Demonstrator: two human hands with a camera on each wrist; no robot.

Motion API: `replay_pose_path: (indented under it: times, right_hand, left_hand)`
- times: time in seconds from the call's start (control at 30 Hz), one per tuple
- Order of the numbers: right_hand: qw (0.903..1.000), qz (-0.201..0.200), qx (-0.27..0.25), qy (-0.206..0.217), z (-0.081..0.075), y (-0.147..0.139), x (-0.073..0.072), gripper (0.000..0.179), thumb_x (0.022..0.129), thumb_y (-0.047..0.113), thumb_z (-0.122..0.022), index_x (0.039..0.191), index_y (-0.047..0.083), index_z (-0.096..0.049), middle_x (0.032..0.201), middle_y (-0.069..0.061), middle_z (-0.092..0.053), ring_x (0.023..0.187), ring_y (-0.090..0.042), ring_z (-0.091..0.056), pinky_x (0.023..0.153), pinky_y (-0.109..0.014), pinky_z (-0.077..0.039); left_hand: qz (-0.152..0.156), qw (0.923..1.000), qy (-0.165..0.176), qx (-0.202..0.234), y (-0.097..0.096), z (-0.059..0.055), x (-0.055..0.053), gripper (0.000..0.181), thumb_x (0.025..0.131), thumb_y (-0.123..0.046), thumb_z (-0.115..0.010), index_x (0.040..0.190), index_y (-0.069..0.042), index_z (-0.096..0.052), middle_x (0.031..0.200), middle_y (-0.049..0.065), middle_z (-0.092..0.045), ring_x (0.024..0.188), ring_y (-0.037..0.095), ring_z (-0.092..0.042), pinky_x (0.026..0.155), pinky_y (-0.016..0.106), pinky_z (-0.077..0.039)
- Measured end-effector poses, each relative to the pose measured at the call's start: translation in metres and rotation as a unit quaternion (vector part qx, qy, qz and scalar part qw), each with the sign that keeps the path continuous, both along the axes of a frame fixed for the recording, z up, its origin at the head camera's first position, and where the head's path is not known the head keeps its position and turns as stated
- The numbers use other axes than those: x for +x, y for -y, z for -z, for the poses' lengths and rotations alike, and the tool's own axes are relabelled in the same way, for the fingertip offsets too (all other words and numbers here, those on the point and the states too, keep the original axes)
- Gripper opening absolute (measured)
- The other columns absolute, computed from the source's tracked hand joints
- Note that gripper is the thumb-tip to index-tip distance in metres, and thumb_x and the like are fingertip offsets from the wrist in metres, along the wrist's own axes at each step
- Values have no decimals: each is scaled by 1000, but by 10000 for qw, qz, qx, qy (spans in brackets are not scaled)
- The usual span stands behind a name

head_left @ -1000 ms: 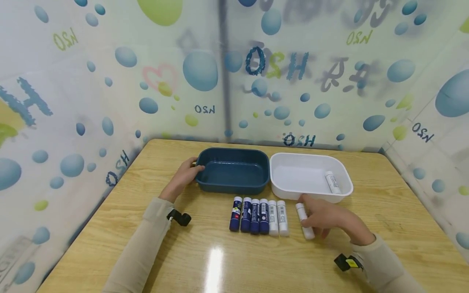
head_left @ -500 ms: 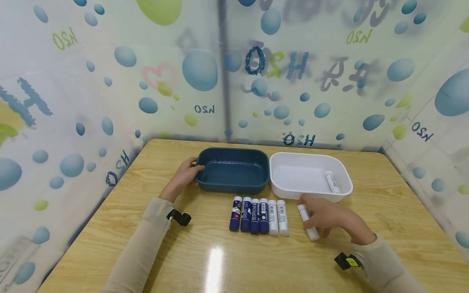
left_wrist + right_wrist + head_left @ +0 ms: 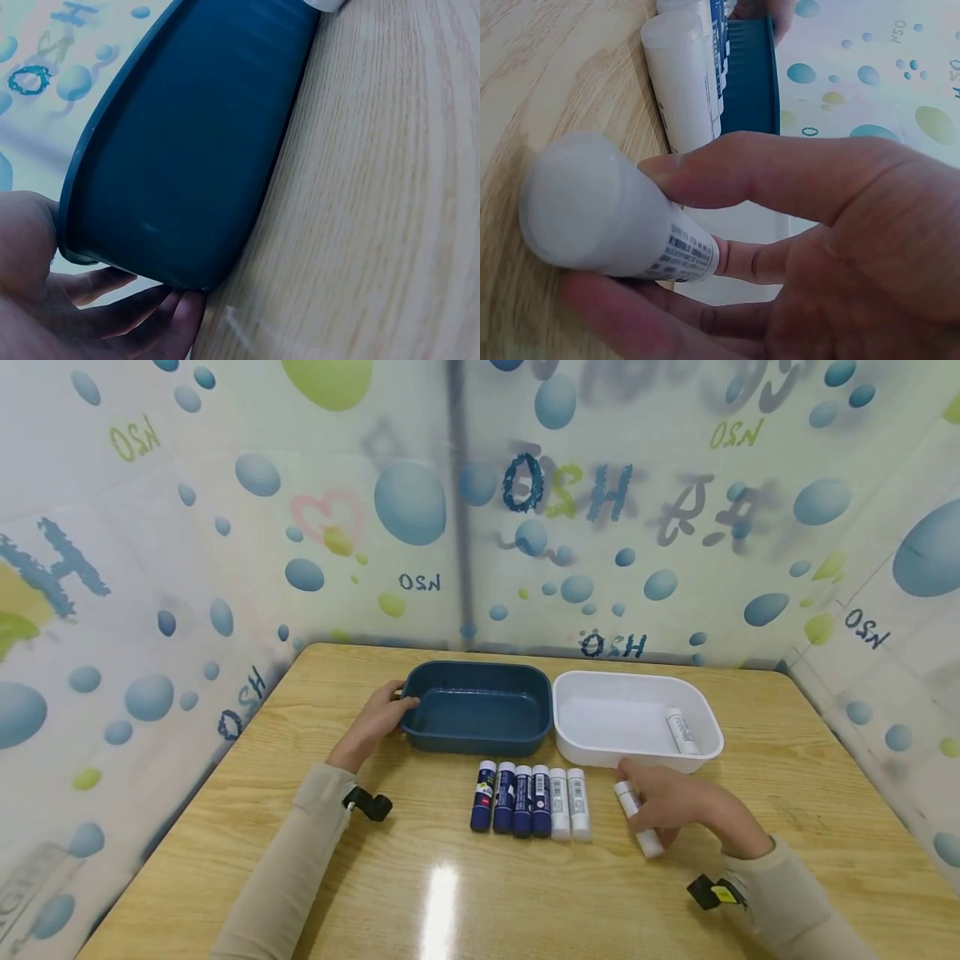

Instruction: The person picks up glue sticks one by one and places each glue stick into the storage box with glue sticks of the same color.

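At the left end of a dark blue tray (image 3: 472,747), my left hand (image 3: 378,717) grips the rim, thumb over the edge and fingers against the outside wall in the left wrist view. My right hand (image 3: 678,802) holds a white glue stick (image 3: 592,210) between thumb and fingers, close over the table in front of a white tray (image 3: 607,718). The stick lies slanted, its bottom end towards the right wrist camera. Left of it is a row of glue sticks: several dark blue ones (image 3: 522,802), then two white ones (image 3: 578,806).
One white glue stick (image 3: 681,732) lies inside the white tray, near its right end. The two trays stand side by side at the back of the wooden table (image 3: 360,885). Behind them rises a patterned wall (image 3: 337,610).
The white glue stick in my right hand has shifted right, away from the row, and tilted a little more. My left hand has stayed on the blue tray.
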State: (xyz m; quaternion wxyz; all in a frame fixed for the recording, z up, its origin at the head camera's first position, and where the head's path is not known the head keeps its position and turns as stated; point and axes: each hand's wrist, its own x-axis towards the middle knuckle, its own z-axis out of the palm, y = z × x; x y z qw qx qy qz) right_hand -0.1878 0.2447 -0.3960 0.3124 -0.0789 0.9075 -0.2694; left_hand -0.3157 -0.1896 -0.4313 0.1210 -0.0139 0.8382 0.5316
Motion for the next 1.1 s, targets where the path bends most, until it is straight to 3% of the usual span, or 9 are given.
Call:
replay_pose_path:
  times: [0.77, 1.1]
  right_hand:
    - [9990, -407, -140, -116, -4, -3, 0, 52, 87, 7, -79, 128, 13, -47, 90, -10, -56, 70, -21, -62, 60, -36, -58]
    - [9970, -442, -353, -536, -14, -5, -1, 54, 84, 10, -82, 127, 10, -50, 95, -8, -57, 81, -21, -59, 61, -34, -58]
  left_hand:
    - [46, 9999, -66, 69, 0, -1, 2, 56, 110, -26, -47, 161, -7, -32, 153, 25, -47, 126, 34, -59, 83, 31, -54]
    - [52, 9999, -73, 71, 1, -1, 2, 56, 110, -26, -47, 161, -7, -32, 152, 25, -48, 125, 35, -60, 84, 32, -54]
